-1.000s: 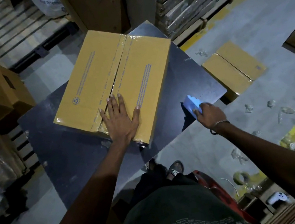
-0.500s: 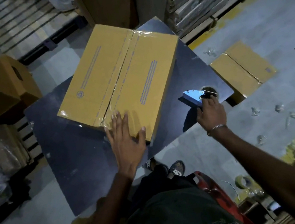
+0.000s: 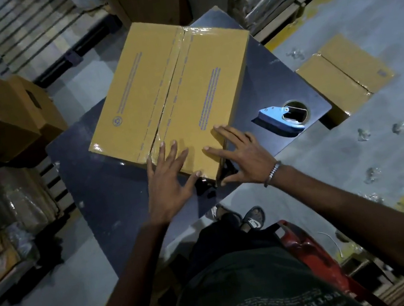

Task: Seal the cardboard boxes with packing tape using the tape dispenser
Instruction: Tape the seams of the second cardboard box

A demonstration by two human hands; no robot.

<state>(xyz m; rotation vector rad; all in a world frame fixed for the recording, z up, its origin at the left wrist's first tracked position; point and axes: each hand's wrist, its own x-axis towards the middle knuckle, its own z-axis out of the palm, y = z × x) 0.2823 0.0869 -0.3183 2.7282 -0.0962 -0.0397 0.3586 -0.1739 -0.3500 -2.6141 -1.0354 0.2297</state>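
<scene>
Fingers (image 3: pixel 169 155) of both hands flat on box (image 3: pixel 172 91), smoothing taped seam; dispenser (image 3: pixel 281 122) idle right of box; turning box likely next.

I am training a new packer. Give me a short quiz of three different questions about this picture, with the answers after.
1. True or false: the right hand holds the tape dispenser.
2. Where does the dispenser lie? A) on the table B) on the floor C) on the box
3. Fill in: both hands rest on the near end of the ____.

Key:
1. False; it lies free, and the left hand and right hand lie flat on the box.
2. A
3. box
</scene>
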